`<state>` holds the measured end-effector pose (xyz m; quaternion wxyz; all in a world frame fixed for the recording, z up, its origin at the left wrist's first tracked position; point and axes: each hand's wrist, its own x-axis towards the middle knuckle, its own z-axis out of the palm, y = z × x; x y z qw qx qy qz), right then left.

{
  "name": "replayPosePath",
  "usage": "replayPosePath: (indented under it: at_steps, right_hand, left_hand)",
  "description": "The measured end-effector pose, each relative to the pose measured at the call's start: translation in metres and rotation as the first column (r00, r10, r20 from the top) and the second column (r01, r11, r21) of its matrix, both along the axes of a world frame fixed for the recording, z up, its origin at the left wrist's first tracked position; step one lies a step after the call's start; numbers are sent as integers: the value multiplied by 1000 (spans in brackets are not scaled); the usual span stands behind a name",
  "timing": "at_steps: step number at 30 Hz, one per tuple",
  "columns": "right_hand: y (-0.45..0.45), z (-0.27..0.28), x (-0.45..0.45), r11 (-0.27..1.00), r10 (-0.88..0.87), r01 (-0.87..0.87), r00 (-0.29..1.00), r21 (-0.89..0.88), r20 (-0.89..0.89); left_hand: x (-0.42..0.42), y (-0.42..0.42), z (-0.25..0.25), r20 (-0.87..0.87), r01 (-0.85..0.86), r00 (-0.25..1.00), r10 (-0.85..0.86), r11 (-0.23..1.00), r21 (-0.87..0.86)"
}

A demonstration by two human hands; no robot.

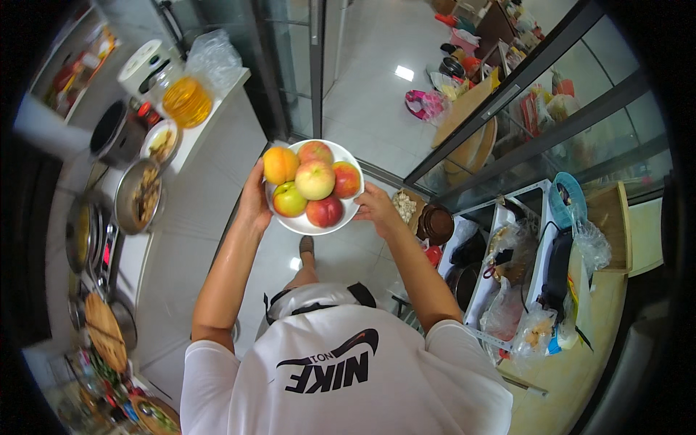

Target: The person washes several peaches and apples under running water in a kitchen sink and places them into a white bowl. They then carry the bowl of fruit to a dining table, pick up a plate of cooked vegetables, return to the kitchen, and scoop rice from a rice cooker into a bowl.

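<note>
A round white plate [296, 224] is held level in front of me between both hands. My left hand [254, 197] grips its left rim, and my right hand [374, 202] holds the right rim with thumb and fingers. Several fruits lie on it: a pale yellow-pink fruit [315, 180] on top in the middle, an orange peach-like fruit [281, 165] at upper left, a yellow-green fruit [289, 199] at lower left, a red nectarine-like fruit [324, 212] at the bottom, and further red-yellow fruits at the right and top. The plate's underside is hidden.
Along the left runs a counter [136, 255] with a metal bowl of food [138, 197], a dark pot [117, 133], an oil jug [187, 102] and a wooden board [106, 331]. Ahead, a glass sliding door's frame [317, 70] borders an opening. A white shelf rack [489, 244] stands at right.
</note>
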<state>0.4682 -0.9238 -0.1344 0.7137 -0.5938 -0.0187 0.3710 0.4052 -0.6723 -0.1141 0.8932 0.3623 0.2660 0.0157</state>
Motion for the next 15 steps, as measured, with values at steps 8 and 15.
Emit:
replayPosePath:
  at_steps: [8, 15]
  right_hand:
    - [-46, -8, 161, 932, -362, 361, 931, -32, -40]
    - [-109, -11, 313, 873, -488, 488, 871, -15, -53]
  left_hand:
    - [241, -36, -4, 24, 360, 933, -359, 932, -43]
    - [430, -103, -1, 18, 525, 850, -527, 842, -124]
